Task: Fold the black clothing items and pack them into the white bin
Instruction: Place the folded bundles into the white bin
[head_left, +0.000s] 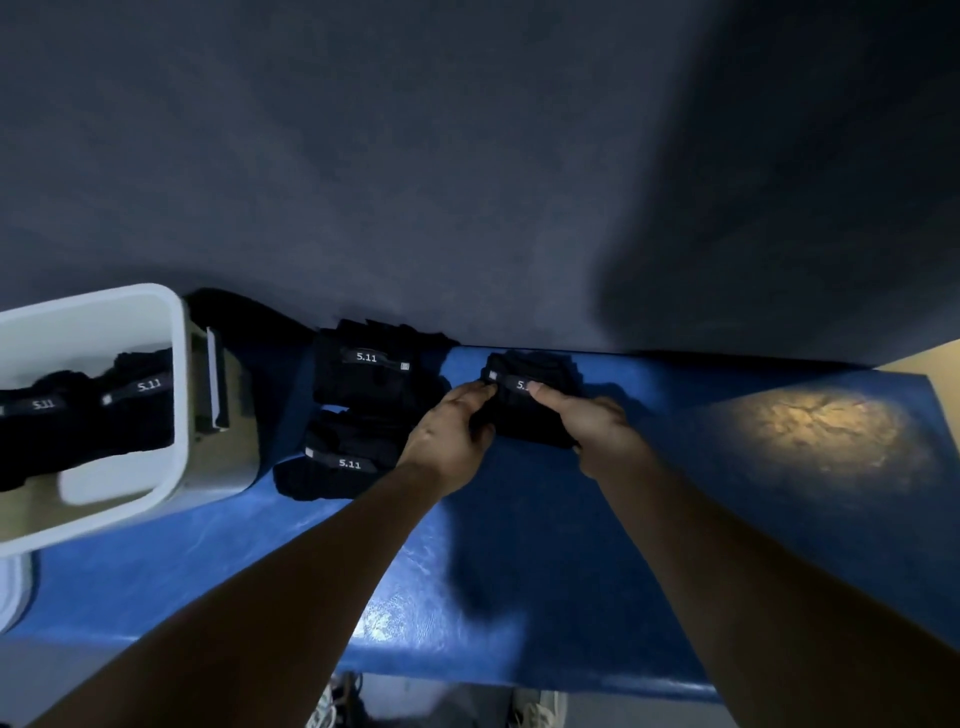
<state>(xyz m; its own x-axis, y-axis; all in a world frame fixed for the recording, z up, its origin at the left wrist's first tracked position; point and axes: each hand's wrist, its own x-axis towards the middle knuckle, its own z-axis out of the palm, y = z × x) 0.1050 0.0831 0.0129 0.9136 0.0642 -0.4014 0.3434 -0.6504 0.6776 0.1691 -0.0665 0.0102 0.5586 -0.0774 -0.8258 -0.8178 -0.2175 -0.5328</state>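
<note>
A folded black garment with a "5.11" waistband lies on the blue table near the wall. My left hand grips its left edge and my right hand grips its right side, fingertips on the waistband. Two more folded black garments lie to the left, one by the wall and one nearer me. The white bin stands at the far left and holds two black garments with the same label.
The blue table runs against a dark grey wall. A beige box sits between the bin and the garments. A patch of light falls on the table's right side. Shoes on the floor show below the table edge.
</note>
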